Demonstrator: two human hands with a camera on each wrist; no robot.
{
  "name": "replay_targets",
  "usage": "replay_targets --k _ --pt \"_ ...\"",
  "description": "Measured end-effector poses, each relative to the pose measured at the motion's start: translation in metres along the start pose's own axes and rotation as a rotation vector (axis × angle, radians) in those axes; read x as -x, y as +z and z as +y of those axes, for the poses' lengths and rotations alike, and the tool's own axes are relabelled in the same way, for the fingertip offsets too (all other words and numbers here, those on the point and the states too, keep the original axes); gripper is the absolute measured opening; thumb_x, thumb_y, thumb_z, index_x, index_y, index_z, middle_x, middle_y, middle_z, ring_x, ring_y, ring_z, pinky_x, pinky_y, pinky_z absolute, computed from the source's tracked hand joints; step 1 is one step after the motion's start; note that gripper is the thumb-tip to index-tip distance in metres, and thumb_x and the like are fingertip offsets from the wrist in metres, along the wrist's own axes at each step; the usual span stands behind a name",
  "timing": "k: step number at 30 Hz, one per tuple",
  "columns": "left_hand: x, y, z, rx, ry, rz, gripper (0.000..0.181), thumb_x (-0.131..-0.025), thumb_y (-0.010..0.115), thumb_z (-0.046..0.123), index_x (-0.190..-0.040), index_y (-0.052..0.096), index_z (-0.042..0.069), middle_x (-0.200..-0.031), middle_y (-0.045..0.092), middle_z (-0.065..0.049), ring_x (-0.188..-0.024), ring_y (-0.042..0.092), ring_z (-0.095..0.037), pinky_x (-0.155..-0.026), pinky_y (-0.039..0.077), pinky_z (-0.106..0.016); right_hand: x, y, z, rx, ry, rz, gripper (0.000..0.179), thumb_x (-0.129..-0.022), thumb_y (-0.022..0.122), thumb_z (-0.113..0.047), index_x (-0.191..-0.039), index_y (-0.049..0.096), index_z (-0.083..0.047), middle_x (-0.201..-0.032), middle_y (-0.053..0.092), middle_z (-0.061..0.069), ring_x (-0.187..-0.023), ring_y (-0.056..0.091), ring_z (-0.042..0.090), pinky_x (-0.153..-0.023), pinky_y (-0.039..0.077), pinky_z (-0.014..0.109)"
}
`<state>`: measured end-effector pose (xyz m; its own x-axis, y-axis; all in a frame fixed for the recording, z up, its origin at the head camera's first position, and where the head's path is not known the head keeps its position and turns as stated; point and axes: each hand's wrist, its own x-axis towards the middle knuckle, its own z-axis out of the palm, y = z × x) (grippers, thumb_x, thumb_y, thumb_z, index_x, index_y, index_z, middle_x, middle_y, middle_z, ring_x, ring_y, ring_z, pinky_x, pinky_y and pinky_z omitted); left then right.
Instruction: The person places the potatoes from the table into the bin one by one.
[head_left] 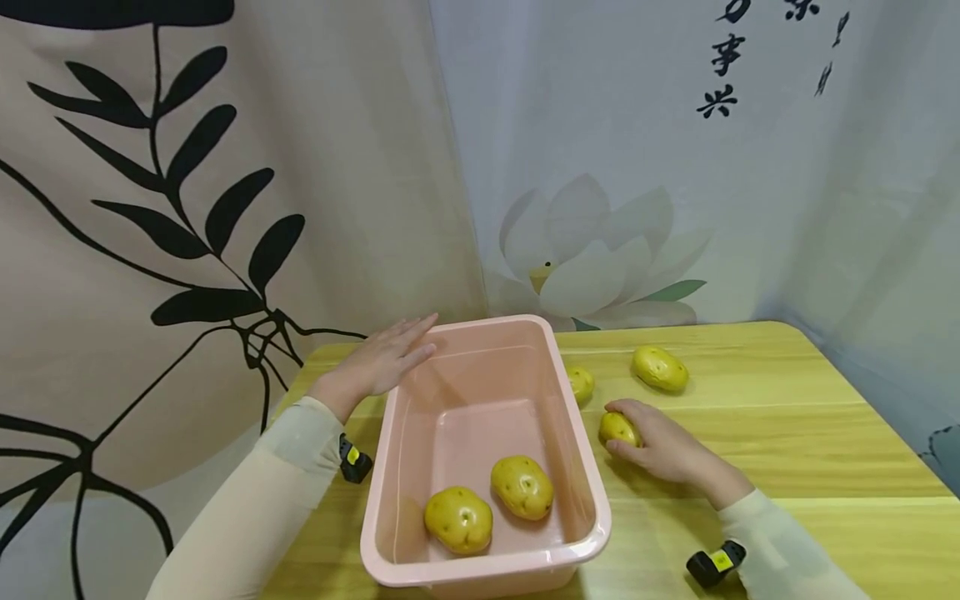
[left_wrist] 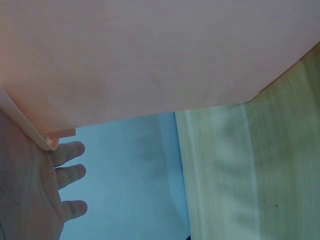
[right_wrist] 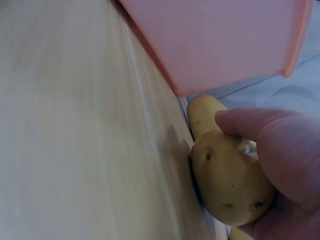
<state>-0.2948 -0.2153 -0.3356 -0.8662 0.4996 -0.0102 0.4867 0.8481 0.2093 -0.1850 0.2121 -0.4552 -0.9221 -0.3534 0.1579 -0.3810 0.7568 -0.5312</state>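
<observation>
A pink plastic basin stands on the table with two yellow potatoes lying in its near end. My left hand rests on the basin's far left rim, its fingers extended; the left wrist view shows the fingers straight beside the rim. To the right of the basin, my right hand grips a potato between thumb and fingers, low over the tabletop.
Another potato lies at the back right of the wooden table. One more potato is partly hidden behind the basin's right wall. A printed curtain hangs close behind the table's back edge.
</observation>
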Motion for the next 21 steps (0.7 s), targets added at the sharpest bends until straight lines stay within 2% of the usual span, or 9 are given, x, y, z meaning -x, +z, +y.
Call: replay_targets --k 13,21 --pt "0.0 -0.002 -0.002 0.017 -0.012 0.002 0.068 -0.096 0.016 0.067 -0.155 0.009 0.034 -0.16 0.016 -0.004 -0.146 0.009 -0.031 -0.114 0.01 -0.057 0.001 -0.003 -0.009 0.002 -0.02 -0.052 0.056 -0.092 0.065 -0.037 -0.137 0.047 -0.008 -0.136 0.051 0.015 -0.122 0.049 0.033 -0.1 0.039 0.054" --pt "0.0 -0.001 0.0 0.021 -0.014 -0.009 0.067 -0.096 0.017 0.067 -0.155 0.009 0.036 -0.16 0.015 -0.003 -0.146 0.009 -0.031 -0.114 0.009 -0.057 0.006 -0.01 -0.013 0.021 -0.004 -0.111 0.058 -0.091 0.065 -0.039 -0.137 0.047 -0.008 -0.136 0.051 0.015 -0.12 0.05 0.033 -0.098 0.04 0.055"
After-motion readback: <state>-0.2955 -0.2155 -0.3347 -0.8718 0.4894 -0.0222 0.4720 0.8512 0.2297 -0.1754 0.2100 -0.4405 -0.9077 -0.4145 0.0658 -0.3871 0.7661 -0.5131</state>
